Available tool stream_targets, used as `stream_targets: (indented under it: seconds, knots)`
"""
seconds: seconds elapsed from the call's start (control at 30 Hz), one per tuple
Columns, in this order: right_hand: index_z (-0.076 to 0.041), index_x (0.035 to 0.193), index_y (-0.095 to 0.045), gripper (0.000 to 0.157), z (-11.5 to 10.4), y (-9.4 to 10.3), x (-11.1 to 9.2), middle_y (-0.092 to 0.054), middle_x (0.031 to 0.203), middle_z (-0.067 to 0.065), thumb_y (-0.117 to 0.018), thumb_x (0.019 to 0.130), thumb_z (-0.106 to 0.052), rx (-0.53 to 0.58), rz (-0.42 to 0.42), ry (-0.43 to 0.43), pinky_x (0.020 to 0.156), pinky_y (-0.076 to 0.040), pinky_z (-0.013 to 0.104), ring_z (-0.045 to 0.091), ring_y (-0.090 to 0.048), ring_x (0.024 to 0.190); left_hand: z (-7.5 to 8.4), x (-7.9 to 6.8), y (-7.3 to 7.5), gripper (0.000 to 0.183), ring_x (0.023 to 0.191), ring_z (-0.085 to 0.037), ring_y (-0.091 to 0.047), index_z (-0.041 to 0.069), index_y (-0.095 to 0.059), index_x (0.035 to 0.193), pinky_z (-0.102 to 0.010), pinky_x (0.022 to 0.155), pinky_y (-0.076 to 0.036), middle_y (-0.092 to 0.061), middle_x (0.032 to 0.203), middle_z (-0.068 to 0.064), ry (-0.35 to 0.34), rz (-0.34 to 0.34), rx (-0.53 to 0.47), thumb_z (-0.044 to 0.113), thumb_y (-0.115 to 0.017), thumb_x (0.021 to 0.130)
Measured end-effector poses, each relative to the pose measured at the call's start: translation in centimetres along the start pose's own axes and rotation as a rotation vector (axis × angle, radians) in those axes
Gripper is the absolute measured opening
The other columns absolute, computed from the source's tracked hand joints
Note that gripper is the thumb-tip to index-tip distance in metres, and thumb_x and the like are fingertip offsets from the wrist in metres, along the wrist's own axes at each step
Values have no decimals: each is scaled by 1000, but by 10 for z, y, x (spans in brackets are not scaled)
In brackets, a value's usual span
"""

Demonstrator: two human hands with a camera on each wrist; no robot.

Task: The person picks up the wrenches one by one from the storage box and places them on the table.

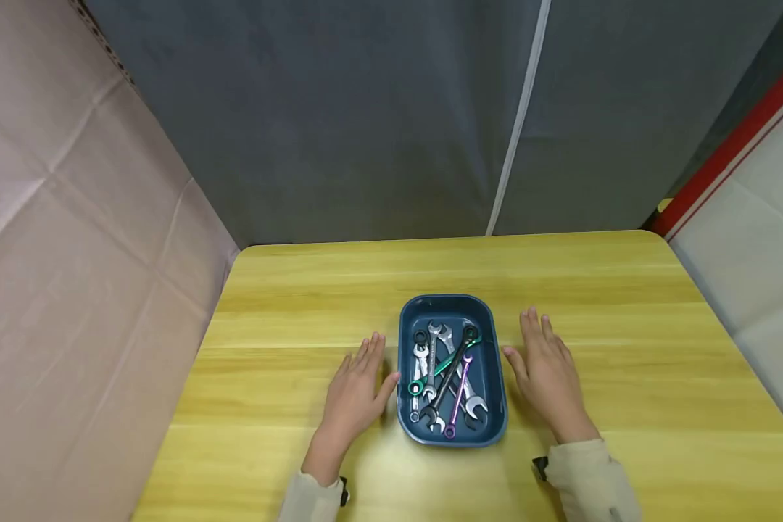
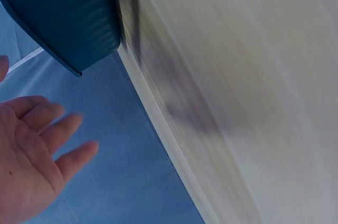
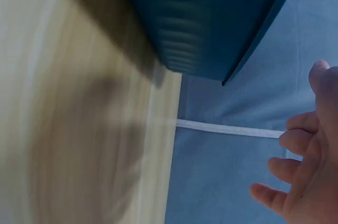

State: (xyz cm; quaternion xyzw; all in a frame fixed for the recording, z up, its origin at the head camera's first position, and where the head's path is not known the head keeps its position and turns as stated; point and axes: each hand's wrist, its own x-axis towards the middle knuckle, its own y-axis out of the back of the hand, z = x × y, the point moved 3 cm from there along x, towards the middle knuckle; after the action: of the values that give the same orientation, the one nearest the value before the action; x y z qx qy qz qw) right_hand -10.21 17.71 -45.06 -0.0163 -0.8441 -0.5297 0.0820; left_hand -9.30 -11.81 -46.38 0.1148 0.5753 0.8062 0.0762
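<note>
A dark blue tray [image 1: 452, 307] with rounded corners sits on the table, and several wrenches lie jumbled inside it. Among them are a purple wrench [image 1: 459, 399], a green wrench [image 1: 442, 367] partly covered by others, a black wrench [image 1: 450, 375] and silver ones such as the wrench [image 1: 432, 360] near the middle. My left hand [image 1: 355, 395] is held beside the tray's left wall, fingers extended, thumb tip close to the rim. To the right of the tray, my right hand [image 1: 549, 373] has its fingers straight and thumb apart. Both wrist views show the tray's outer wall [image 2: 68, 18] near empty palms.
The tray stands on a light wood-grain table [image 1: 300, 290]. Behind the table's far edge hangs a dark grey curtain [image 1: 339, 130] with a pale strip [image 1: 520, 116]. Pinkish cloth [image 1: 91, 275] covers the left side; a white panel [image 1: 770, 254] with a red edge is at right.
</note>
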Motion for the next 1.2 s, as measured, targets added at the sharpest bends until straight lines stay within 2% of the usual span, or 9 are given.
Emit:
stream_targets:
  seconds: [0.07,0.13,0.17,0.23,0.33,0.43,0.73,0.93,1.2]
  knots:
    - [0,150,-24,65,-4,1,2,-23,157,22,-44,102,-39,12,10,6,109,-23,63,42,-19,146,1,-2,0,65,121,-34,-58,10,-33,150,-48,96,-48,-50,143,-12,15,10,-28,48,-46,99]
    - [0,150,-27,64,-7,1,5,-26,156,22,-45,102,-38,18,16,13,109,-24,63,42,-21,145,2,-2,1,61,99,-32,-68,10,-38,147,-43,80,-55,-62,130,-14,36,19,-50,46,-48,99]
    - [0,149,-29,63,-9,1,4,-27,155,22,-46,102,-37,17,21,14,109,-24,63,42,-22,144,3,-3,1,60,88,-29,-70,10,-40,146,-39,71,-55,-66,123,-15,43,18,-54,46,-48,99]
    - [0,148,-31,62,-13,1,4,-30,154,23,-46,101,-37,11,27,14,109,-25,62,43,-25,144,4,-5,1,58,79,-27,-70,11,-43,145,-36,64,-54,-70,115,-14,49,15,-70,46,-47,99]
    - [1,146,-35,61,-20,1,6,-33,152,23,-49,100,-37,3,47,27,107,-28,61,43,-30,141,5,-6,1,57,81,-26,-70,11,-43,144,-37,64,-54,-70,115,-12,68,13,-110,47,-45,100]
    - [1,145,-37,61,-28,1,10,-37,150,23,-53,99,-35,4,76,50,103,-34,60,43,-37,137,6,-6,1,56,89,-23,-71,13,-42,145,-40,69,-54,-69,118,-9,102,12,-193,47,-45,100]
    - [-1,138,-49,54,-45,-3,16,-55,136,20,-61,95,-31,43,154,97,91,-47,57,41,-57,115,8,-7,-2,52,69,-4,-61,11,-47,140,-26,59,-45,-70,101,0,202,-37,-414,43,-48,100]
    - [-4,129,-58,44,-51,-13,18,-63,126,17,-60,96,-33,54,115,89,85,-50,54,37,-60,110,8,-8,-10,43,56,-3,-52,10,-53,130,-24,50,-41,-65,82,5,258,-81,-525,40,-52,99]
    - [-6,119,-63,38,-58,-29,16,-65,108,13,-60,95,-34,1,20,74,72,-53,49,30,-64,95,13,-11,-18,31,51,-4,-48,10,-56,114,-24,48,-38,-59,70,6,225,-107,-527,37,-53,99]
